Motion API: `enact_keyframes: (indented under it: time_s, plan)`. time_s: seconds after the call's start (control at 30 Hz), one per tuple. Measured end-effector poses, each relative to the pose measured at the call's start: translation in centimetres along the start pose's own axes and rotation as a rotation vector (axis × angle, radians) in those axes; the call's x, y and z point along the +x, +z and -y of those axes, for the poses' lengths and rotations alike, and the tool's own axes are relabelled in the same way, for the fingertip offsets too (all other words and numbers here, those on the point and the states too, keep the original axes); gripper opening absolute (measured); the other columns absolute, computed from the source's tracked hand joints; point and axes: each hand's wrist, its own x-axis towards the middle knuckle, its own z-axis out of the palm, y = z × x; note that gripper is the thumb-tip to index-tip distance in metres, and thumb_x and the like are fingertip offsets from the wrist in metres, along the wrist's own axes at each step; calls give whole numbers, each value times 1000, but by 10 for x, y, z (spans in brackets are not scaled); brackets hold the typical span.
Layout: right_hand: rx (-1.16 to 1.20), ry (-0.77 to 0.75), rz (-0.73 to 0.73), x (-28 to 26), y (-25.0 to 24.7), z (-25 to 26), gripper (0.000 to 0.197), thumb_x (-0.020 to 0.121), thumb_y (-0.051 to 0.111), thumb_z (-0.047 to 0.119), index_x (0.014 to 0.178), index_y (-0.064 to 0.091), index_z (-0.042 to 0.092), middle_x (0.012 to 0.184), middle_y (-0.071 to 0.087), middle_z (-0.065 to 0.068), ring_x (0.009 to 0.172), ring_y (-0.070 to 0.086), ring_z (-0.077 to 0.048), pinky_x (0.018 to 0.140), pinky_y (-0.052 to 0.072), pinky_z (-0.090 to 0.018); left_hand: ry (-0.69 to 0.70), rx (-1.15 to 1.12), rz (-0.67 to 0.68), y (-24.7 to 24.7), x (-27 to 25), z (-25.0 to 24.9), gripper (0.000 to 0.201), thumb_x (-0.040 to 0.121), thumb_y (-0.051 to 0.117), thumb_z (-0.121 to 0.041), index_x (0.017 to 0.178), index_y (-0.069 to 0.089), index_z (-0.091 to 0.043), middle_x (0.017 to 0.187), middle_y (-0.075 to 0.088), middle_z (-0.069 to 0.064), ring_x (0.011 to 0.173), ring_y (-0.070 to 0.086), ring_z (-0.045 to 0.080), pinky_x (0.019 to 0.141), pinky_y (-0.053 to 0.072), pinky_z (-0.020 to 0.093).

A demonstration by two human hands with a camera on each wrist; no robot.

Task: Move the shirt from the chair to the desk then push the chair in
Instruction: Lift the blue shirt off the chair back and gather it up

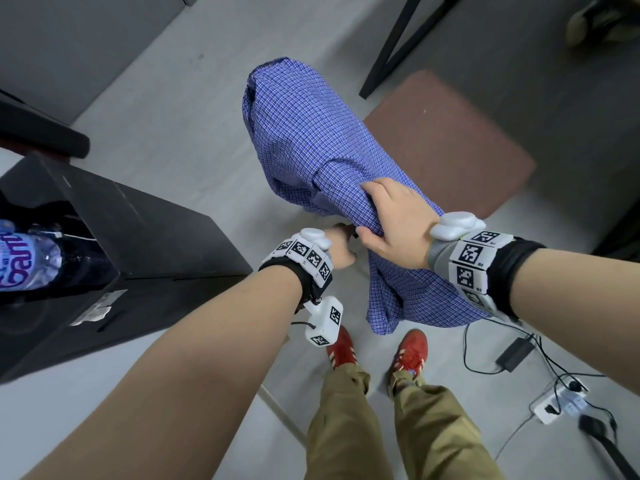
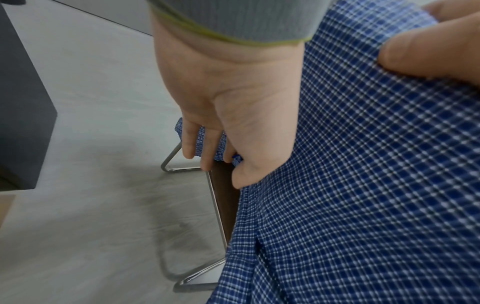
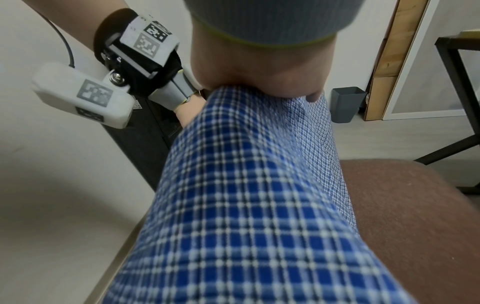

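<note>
The blue checked shirt point(image 1: 311, 133) hangs bunched above the floor, left of the chair's brown seat point(image 1: 457, 143). My right hand point(image 1: 391, 216) grips a thick fold of it from above, fingers curled into the cloth. Just below and to the left, my left hand point(image 1: 341, 251) is half hidden by the shirt. In the left wrist view that left hand point(image 2: 221, 144) pinches the shirt's edge point(image 2: 363, 185) between thumb and fingers, with the chair's metal frame point(image 2: 217, 216) beneath. In the right wrist view the shirt point(image 3: 246, 195) drapes down beside the seat point(image 3: 415, 205). The desk's black leg point(image 1: 394, 43) stands beyond.
A black cabinet point(image 1: 138, 244) stands at the left with a plastic bottle point(image 1: 24, 261) beside it. Cables, a power brick and a power strip point(image 1: 557, 403) lie on the floor at the right. A grey bin point(image 3: 348, 102) stands by the far wall. My red shoes point(image 1: 408, 351) are below the shirt.
</note>
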Motion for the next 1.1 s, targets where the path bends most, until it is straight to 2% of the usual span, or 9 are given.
enact_keyframes:
  time_s: [0.17,0.4,0.5,0.6,0.7,0.77,0.9,0.97,1.1]
  plan:
    - [14,-17,-35,1,4,-2,72,83,53,48,140,45,4,135,54,-16,122,54,-36,106,42,-47,62,114,-39,3,12,-6,36,96,45,-16,129,56,-8,132,62,14,119,58,33,103,44,38]
    - [-17,-21,-33,1,2,-1,72,84,55,47,140,45,4,136,54,-16,123,54,-36,107,42,-48,81,108,-24,-4,-1,-8,38,108,29,-6,142,45,1,150,47,20,136,47,33,111,33,35]
    - [-43,-10,-15,1,-8,5,71,84,58,45,139,45,2,133,55,-18,120,55,-38,104,44,-48,16,-36,20,-20,-22,4,28,102,38,-3,111,65,-1,115,65,24,106,61,36,96,44,41]
    - [-65,-19,-27,0,-17,15,69,83,64,37,138,43,1,133,52,-19,116,56,-39,100,46,-47,-33,-163,-49,-35,-46,23,18,76,47,-14,78,65,-15,80,63,9,74,51,26,76,47,38]
    - [-124,-49,-67,5,-39,36,60,80,60,36,128,49,2,124,53,-17,108,56,-39,90,48,-45,-52,-213,-6,-77,-79,29,31,83,56,-6,94,81,-20,97,79,6,88,70,27,88,57,34]
    - [-208,-80,-61,14,-63,58,48,81,53,42,113,56,5,112,56,-15,101,56,-38,83,45,-44,-31,-268,8,-119,-106,31,33,84,59,-4,94,83,-24,101,80,11,86,69,21,89,56,34]
    - [-178,14,189,29,-100,91,47,84,54,60,98,58,15,97,66,-7,89,62,-31,75,51,-39,15,-459,-40,-179,-141,24,38,74,57,1,83,83,-25,73,70,12,70,52,23,75,45,36]
    - [-160,68,264,33,-119,101,52,79,58,69,91,58,18,86,68,-3,78,63,-26,63,47,-34,39,-541,-68,-201,-162,9,42,70,56,4,81,83,-26,70,66,5,76,50,23,79,39,34]
    - [-145,168,163,33,-147,105,50,75,66,66,81,59,17,72,66,-2,64,61,-23,51,38,-29,157,-664,-46,-228,-185,-26,49,69,52,10,92,83,-19,64,61,4,67,45,18,72,36,26]
